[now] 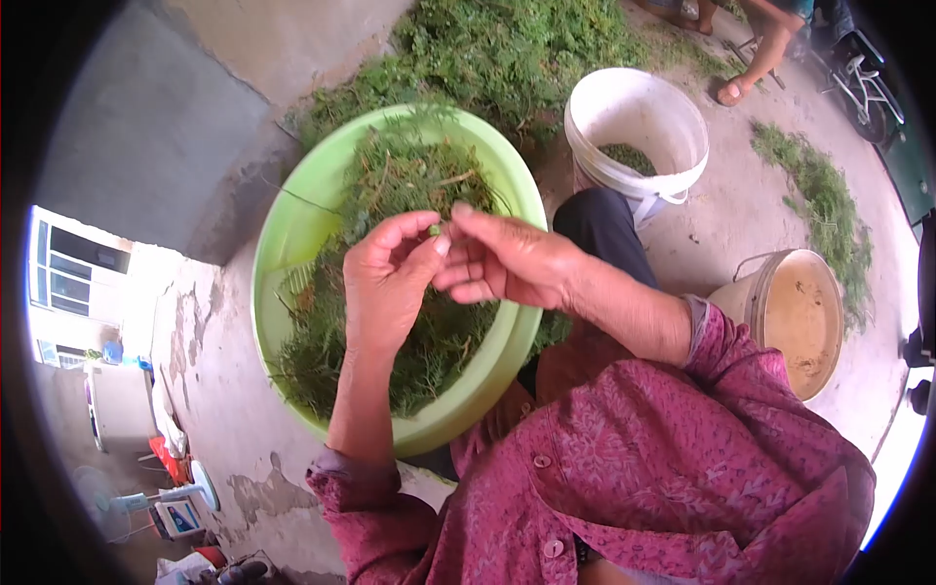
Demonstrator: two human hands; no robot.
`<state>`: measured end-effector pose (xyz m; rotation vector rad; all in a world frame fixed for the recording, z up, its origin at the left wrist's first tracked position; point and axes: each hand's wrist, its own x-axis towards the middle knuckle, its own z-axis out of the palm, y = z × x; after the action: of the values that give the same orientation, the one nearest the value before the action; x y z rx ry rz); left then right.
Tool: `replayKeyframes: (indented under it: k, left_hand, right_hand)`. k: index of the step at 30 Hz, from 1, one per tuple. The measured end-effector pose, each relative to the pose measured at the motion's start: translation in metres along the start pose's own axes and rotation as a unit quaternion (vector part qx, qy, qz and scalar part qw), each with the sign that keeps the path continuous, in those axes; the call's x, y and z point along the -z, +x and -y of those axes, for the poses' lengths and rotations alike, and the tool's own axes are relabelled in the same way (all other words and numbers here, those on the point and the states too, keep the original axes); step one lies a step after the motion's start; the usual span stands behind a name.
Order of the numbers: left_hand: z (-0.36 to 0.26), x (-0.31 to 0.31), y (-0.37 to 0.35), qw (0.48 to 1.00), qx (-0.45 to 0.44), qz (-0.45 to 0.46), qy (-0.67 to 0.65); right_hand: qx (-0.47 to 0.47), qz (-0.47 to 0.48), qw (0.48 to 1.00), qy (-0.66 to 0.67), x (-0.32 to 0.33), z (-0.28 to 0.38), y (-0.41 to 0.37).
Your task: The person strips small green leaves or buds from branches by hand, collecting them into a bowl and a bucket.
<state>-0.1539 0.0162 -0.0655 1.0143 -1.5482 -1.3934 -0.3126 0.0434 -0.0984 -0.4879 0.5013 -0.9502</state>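
Note:
Over a light green basin (526, 185), my left hand (385, 283) pinches a small green plant piece (435, 230) between thumb and fingertips. Its exact kind is too small to make out. Close beside it is my right hand (517, 258), its thumb stretched out and its other fingers loosely curled and apart. I see nothing in that hand. Below both hands, feathery green sprigs (419, 375) with some brown stems fill much of the basin.
Beyond the basin lies a large heap of green sprigs (507, 49). A white bucket (639, 112) holds some green bits at its bottom. Another bucket (799, 322) stands at right, near loose sprigs (819, 195). Another person's hand (733, 91) shows at upper right. A fan (200, 485) is at lower left.

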Motion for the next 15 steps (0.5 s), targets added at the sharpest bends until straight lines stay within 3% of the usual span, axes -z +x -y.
replayKeyframes:
  k: [3, 4, 8, 10, 12, 13, 15]
  left_hand:
    - [0.002, -0.009, -0.003, 0.986, -0.120, 0.040, 0.104]
    - [-0.008, -0.013, -0.008, 0.992, -0.075, 0.007, 0.099]
    - [-0.003, 0.001, -0.001, 0.983, -0.086, -0.057, 0.154]
    - [0.014, 0.006, 0.001, 0.953, 0.028, 0.065, 0.294]
    - [0.057, 0.003, -0.004, 0.915, -0.018, 0.172, 0.365]
    - [0.073, 0.001, -0.006, 0.914, -0.018, 0.175, 0.366]
    - [0.096, -0.005, -0.009, 0.860, -0.079, 0.232, 0.447]
  right_hand:
    - [0.032, 0.009, 0.999, -0.001, 0.000, 0.007, -0.001]
    - [0.034, -0.018, 0.999, 0.009, -0.002, 0.008, -0.003]
    - [0.008, -0.057, 0.998, 0.000, 0.006, 0.010, -0.009]
    - [0.052, -0.012, 0.999, -0.006, 0.010, 0.011, -0.013]
    - [0.060, -0.022, 0.998, -0.002, 0.007, 0.008, -0.015]
    - [0.058, -0.021, 0.998, 0.014, 0.008, 0.007, -0.016]
    - [0.061, -0.003, 0.997, 0.054, 0.013, 0.005, -0.014]
